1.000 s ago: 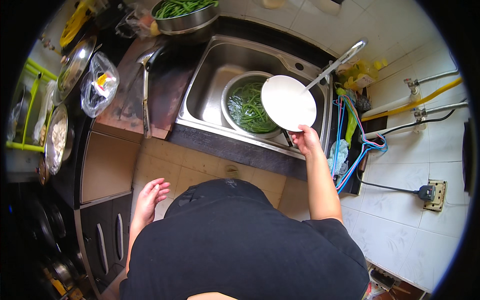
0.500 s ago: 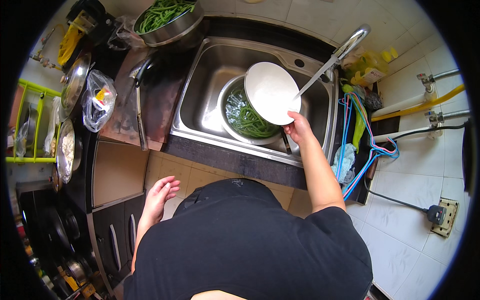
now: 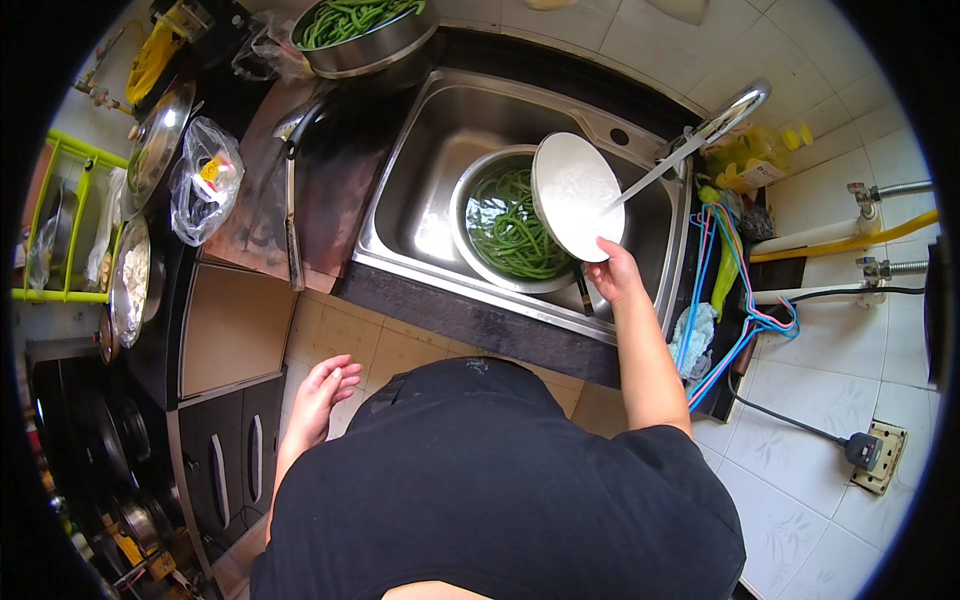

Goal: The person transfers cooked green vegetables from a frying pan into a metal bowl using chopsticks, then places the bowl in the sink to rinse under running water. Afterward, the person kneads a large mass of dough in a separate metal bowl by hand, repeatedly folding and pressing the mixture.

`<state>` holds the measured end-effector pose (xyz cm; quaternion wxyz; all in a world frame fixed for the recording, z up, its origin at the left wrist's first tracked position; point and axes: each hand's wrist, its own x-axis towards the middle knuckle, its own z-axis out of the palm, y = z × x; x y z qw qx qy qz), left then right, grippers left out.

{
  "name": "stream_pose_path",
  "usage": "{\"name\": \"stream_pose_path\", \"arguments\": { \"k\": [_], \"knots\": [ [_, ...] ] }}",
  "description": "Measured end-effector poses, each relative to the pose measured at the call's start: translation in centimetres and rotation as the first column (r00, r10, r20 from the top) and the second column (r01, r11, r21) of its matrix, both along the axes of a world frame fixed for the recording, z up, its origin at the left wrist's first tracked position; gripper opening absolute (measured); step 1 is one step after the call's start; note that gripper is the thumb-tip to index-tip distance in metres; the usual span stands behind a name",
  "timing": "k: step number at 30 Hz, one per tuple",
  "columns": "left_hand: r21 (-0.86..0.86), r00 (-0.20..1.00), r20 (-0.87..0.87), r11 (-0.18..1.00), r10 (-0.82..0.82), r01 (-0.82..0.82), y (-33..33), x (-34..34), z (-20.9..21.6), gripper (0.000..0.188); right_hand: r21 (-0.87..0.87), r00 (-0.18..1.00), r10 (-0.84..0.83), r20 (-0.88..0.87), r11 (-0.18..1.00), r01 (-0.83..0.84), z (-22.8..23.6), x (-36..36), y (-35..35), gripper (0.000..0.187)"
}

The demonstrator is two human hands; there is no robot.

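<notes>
My right hand [image 3: 615,273] grips the near rim of a white dish [image 3: 575,195], which is tilted in the sink [image 3: 440,110]. Running water from the faucet [image 3: 740,105] lands on the dish. Under its left side stands a round steel pot [image 3: 470,250] holding water and long green beans [image 3: 520,235]; the dish hides part of the pot's right side. A short dark handle [image 3: 584,290] shows below the dish, next to my fingers. My left hand [image 3: 325,395] hangs empty beside my body, fingers loosely apart.
A steel pot of green beans [image 3: 355,25] stands behind the sink's left side. A knife [image 3: 292,215] lies on the wooden board [image 3: 250,215], beside a plastic bag [image 3: 207,180]. Hangers [image 3: 745,310] and a cloth [image 3: 695,335] are at the sink's right.
The white dish has shifted slightly right relative to the pot, uncovering more of the beans. The whole view has turned a little. My left hand stays put.
</notes>
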<state>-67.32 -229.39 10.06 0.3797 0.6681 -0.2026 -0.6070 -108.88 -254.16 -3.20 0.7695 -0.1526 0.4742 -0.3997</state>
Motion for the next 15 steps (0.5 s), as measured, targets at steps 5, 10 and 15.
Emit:
{"name": "stream_pose_path", "arguments": {
  "k": [5,10,15],
  "knots": [
    [0.005,1.0,0.0,1.0,0.01,-0.01,0.6,0.9,-0.2,0.032,-0.029,0.976,-0.004,-0.217,1.0,-0.002,1.1,-0.1,1.1,0.023],
    [0.021,1.0,-0.004,1.0,0.016,-0.015,1.0,1.3,-0.6,0.032,-0.078,0.954,-0.042,-0.296,0.997,0.02,1.3,0.1,1.9,0.023],
    [0.029,1.0,0.002,1.0,0.011,-0.011,1.0,1.5,-0.5,0.032,-0.126,0.925,-0.07,-0.373,0.992,0.024,2.1,1.0,2.4,0.023]
  ]
}}
